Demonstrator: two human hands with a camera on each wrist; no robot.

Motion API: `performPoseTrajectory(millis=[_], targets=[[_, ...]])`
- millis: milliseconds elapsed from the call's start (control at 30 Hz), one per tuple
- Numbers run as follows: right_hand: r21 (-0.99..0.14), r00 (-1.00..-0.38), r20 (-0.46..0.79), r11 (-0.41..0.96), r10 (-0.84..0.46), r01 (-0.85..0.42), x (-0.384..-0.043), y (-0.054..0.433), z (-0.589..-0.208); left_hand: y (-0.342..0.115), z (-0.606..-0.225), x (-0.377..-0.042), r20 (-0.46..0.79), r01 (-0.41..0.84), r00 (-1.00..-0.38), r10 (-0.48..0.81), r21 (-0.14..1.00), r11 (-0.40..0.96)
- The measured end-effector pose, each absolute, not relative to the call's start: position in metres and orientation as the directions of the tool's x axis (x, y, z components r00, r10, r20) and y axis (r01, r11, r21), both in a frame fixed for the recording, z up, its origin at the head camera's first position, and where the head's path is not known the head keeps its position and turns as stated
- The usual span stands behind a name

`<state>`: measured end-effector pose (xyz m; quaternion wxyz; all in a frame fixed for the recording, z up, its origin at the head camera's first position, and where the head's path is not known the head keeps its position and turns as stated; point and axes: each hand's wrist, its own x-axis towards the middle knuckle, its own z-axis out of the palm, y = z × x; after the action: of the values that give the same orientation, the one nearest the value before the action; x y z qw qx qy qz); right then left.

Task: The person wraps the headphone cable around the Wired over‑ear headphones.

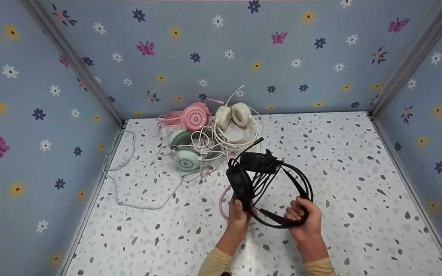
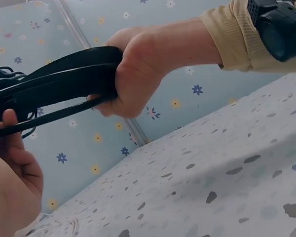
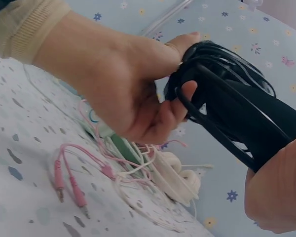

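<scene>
Both hands hold a black headset point(image 1: 241, 184) with a boom microphone above the speckled tabletop. My left hand point(image 1: 238, 214) grips it by the near ear cup, thumb on the cup's side. The right hand point(image 1: 305, 218) has its fingers curled round the headband point(image 2: 69, 79). A bundle of black cable point(image 3: 227, 61) lies gathered between the two ear cups. Behind and left of it lie a pink headset point(image 1: 196, 116), a cream headset point(image 1: 240, 115) and a pale green headset point(image 1: 188, 160), their cords tangled together.
A pale grey-blue cable point(image 1: 140, 208) loops over the left of the tabletop point(image 1: 359, 214). Pink audio plugs point(image 3: 76, 190) rest on the surface below the left hand. Flower-patterned panels point(image 1: 221, 57) with metal edge strips enclose the back and both sides.
</scene>
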<state>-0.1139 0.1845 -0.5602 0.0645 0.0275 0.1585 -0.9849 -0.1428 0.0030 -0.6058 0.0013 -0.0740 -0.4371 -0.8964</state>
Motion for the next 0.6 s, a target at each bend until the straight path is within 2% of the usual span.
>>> performPoseTrajectory(millis=[167,367,433,600], targets=[[-0.364,-0.994,-0.108,-0.929,-0.036,0.073,-0.117,0.192,-0.555,-0.005,-0.608,-0.141,0.041,-0.098,-0.973,0.227,0.818,-0.566],[-0.447,-0.990,-0.127,-0.895,0.053,0.010,-0.118,0.200,-0.554,-0.012,-0.610,-0.143,-0.016,-0.279,-0.909,0.415,0.764,-0.582],[-0.492,-0.988,-0.127,-0.870,0.090,-0.016,-0.120,0.202,-0.553,-0.012,-0.610,-0.145,-0.050,-0.318,-0.900,0.434,0.756,-0.572],[-0.619,-0.953,-0.168,-0.780,0.251,-0.096,-0.125,0.207,-0.548,-0.010,-0.611,-0.149,-0.182,-0.367,-0.905,0.384,0.790,-0.492]])
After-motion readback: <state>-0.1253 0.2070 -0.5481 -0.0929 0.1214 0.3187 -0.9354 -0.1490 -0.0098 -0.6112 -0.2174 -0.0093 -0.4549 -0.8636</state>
